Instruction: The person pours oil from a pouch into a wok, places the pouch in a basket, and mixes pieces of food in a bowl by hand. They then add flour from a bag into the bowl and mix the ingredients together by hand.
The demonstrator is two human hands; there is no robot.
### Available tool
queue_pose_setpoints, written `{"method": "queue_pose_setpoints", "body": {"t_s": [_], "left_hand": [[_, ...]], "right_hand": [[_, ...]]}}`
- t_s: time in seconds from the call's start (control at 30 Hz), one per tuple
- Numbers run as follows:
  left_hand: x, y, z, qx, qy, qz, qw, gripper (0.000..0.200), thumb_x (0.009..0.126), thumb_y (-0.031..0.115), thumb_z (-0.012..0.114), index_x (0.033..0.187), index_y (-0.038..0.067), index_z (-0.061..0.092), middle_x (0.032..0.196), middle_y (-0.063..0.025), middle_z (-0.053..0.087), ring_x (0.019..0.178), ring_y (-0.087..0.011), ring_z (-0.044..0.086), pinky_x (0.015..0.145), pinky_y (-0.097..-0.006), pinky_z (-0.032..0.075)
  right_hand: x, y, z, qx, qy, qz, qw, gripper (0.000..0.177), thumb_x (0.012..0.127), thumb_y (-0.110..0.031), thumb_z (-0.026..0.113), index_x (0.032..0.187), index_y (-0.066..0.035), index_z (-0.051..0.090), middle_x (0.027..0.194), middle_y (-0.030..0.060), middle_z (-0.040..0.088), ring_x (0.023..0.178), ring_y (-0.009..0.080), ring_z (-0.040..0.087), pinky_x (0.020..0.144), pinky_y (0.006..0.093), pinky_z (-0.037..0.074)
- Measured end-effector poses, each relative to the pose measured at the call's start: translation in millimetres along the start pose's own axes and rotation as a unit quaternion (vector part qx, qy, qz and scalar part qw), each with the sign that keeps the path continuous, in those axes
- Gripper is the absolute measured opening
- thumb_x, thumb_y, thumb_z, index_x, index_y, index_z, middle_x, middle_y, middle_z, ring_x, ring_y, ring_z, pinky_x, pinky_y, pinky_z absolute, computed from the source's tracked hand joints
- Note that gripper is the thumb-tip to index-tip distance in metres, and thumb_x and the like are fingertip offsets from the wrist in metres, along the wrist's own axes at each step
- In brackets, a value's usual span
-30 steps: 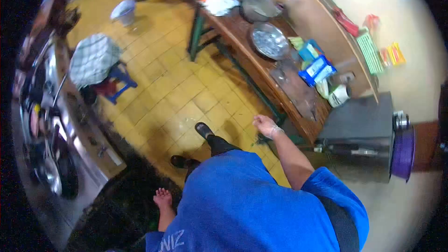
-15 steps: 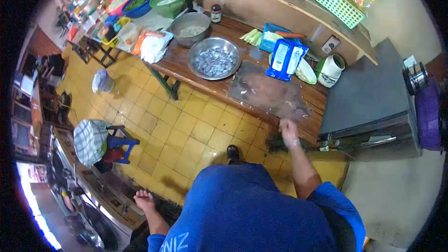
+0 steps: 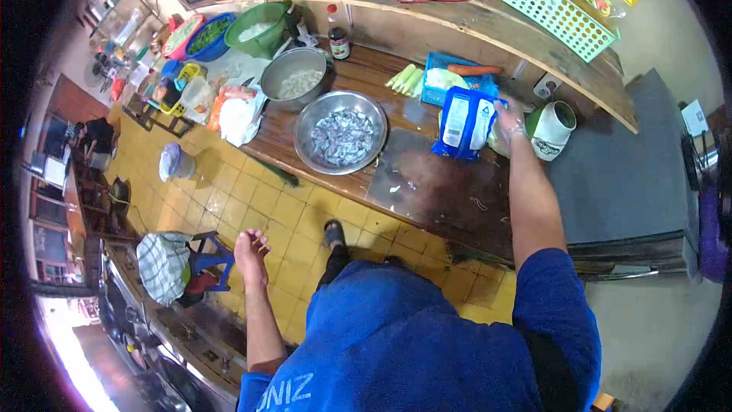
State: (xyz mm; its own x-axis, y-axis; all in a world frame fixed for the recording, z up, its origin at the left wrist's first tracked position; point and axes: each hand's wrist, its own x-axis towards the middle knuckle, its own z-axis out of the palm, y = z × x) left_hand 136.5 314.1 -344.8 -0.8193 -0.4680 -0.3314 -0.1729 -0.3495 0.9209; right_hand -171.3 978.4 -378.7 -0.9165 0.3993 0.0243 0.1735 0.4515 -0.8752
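Observation:
Reaching over the wooden table (image 3: 358, 69), my right hand (image 3: 509, 118) touches the right edge of the blue and white packet (image 3: 467, 123); its fingers are partly hidden, so I cannot tell if they grip it. The packet leans by a blue basket (image 3: 433, 95) with a carrot (image 3: 474, 70). My left hand (image 3: 252, 250) hangs over the yellow floor, fingers apart, holding nothing. A dark cutting board (image 3: 438, 179) lies in front of the packet. Left of it stands a steel bowl of grey pieces (image 3: 341, 137).
A grey pot (image 3: 296, 80) and a sauce bottle (image 3: 338, 34) stand behind the bowl. A shelf (image 3: 457, 19) with a green basket (image 3: 550, 17) runs above the table. A stool with a checked cloth (image 3: 162, 263) is at left, a grey-topped unit (image 3: 618, 175) at right.
My right hand has moved up from the table's front edge to the packet. My left hand has risen and moved forward. The view has shifted closer to the table.

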Motion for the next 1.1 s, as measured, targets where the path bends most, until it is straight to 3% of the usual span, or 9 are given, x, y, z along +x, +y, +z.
{"method": "queue_pose_setpoints", "body": {"t_s": [0.07, 0.17, 0.33, 0.57, 0.67, 0.73, 0.87, 0.9, 1.1], "left_hand": [[17.2, 12.1, 34.3, 0.095, -0.016, 0.037, 0.995, 0.027, 0.097, 0.036, 0.047, 0.104, 0.011, 0.055, 0.098, -0.0024, 0.06, 0.085, -0.0152, 0.057, 0.071, -0.0314, 0.046], [45.1, 18.4, 93.2, 0.18, -0.154, 0.104, 0.966, 0.021, 0.096, 0.024, 0.053, 0.103, 0.005, 0.06, 0.092, -0.0038, 0.063, 0.083, -0.0136, 0.059, 0.073, -0.0269, 0.047], [84.5, 59.0, 235.9, 0.349, -0.392, 0.261, 0.81, 0.017, 0.089, 0.009, 0.06, 0.104, 0.004, 0.066, 0.094, -0.0102, 0.068, 0.086, -0.0187, 0.064, 0.076, -0.0287, 0.049], [143.8, 83.9, 410.0, 0.246, -0.606, 0.315, 0.688, 0.029, 0.09, 0.016, 0.058, 0.115, 0.002, 0.062, 0.101, -0.0178, 0.067, 0.094, -0.0276, 0.065, 0.084, -0.0369, 0.049], [137.0, 91.2, 445.9, 0.221, -0.711, 0.307, 0.593, 0.039, 0.086, 0.014, 0.062, 0.123, 0.003, 0.056, 0.112, -0.0181, 0.064, 0.101, -0.0272, 0.063, 0.088, -0.0347, 0.048], [133.0, 87.8, 468.8, 0.246, -0.699, 0.512, 0.435, 0.05, 0.083, 0.017, 0.065, 0.129, 0.004, 0.051, 0.119, -0.0196, 0.06, 0.105, -0.0304, 0.061, 0.091, -0.0356, 0.047], [112.3, 107.6, 501.1, 0.344, -0.732, 0.45, 0.379, 0.024, 0.087, 0.023, 0.06, 0.093, 0.0, 0.064, 0.084, -0.018, 0.066, 0.075, -0.0289, 0.065, 0.07, -0.0397, 0.05], [112.1, 104.6, 504.8, 0.229, -0.76, 0.44, 0.419, 0.029, 0.089, 0.025, 0.057, 0.077, -0.001, 0.062, 0.066, -0.0168, 0.061, 0.059, -0.0264, 0.06, 0.061, -0.0403, 0.046], [91.4, 121.4, 522.0, 0.297, -0.769, 0.443, 0.351, 0.03, 0.089, 0.023, 0.054, 0.071, -0.001, 0.059, 0.061, -0.0175, 0.056, 0.056, -0.0236, 0.057, 0.059, -0.0379, 0.045]], "right_hand": [[-48.6, -44.7, 3.6, -0.176, 0.065, -0.039, 0.981, 0.033, 0.083, -0.018, 0.062, 0.111, 0.0, 0.063, 0.106, 0.0198, 0.065, 0.098, 0.0297, 0.062, 0.09, 0.0362, 0.044], [-96.4, -60.2, 28.3, -0.093, 0.124, -0.153, 0.976, 0.029, 0.088, -0.023, 0.054, 0.099, 0.001, 0.066, 0.088, 0.0185, 0.068, 0.084, 0.0275, 0.064, 0.08, 0.0372, 0.047], [-154.8, -146.1, 35.1, -0.115, 0.159, -0.152, 0.969, 0.017, 0.089, -0.012, 0.055, 0.086, 0.004, 0.062, 0.072, 0.0123, 0.061, 0.066, 0.018, 0.054, 0.066, 0.0349, 0.044], [-161.2, -187.0, 26.7, -0.047, 0.114, -0.033, 0.992, 0.013, 0.089, -0.01, 0.057, 0.089, 0.001, 0.063, 0.072, 0.0039, 0.06, 0.067, 0.0114, 0.052, 0.065, 0.0293, 0.045], [-168.5, -205.1, 23.5, 0.041, 0.106, 0.032, 0.993, 0.019, 0.093, -0.013, 0.057, 0.1, 0.004, 0.063, 0.084, -0.0002, 0.063, 0.076, 0.0086, 0.054, 0.07, 0.0244, 0.045], [-168.9, -207.5, 17.4, 0.08, 0.076, 0.042, 0.993, 0.017, 0.094, -0.013, 0.057, 0.098, 0.001, 0.064, 0.084, -0.0004, 0.064, 0.074, 0.0082, 0.055, 0.069, 0.025, 0.046], [-166.0, -222.6, 10.8, 0.132, 0.068, 0.034, 0.988, 0.016, 0.094, -0.014, 0.055, 0.093, -0.001, 0.065, 0.079, -0.0013, 0.064, 0.068, 0.0066, 0.054, 0.066, 0.024, 0.045], [-169.5, -237.6, 8.8, 0.152, 0.057, 0.048, 0.986, 0.018, 0.095, -0.015, 0.055, 0.092, -0.001, 0.065, 0.08, -0.0013, 0.064, 0.068, 0.0064, 0.054, 0.065, 0.0236, 0.044], [-160.1, -215.7, -14.2, 0.212, 0.021, 0.002, 0.977, 0.021, 0.095, -0.018, 0.054, 0.094, 0.001, 0.064, 0.082, 0.0015, 0.065, 0.07, 0.0094, 0.057, 0.068, 0.025, 0.046]]}}
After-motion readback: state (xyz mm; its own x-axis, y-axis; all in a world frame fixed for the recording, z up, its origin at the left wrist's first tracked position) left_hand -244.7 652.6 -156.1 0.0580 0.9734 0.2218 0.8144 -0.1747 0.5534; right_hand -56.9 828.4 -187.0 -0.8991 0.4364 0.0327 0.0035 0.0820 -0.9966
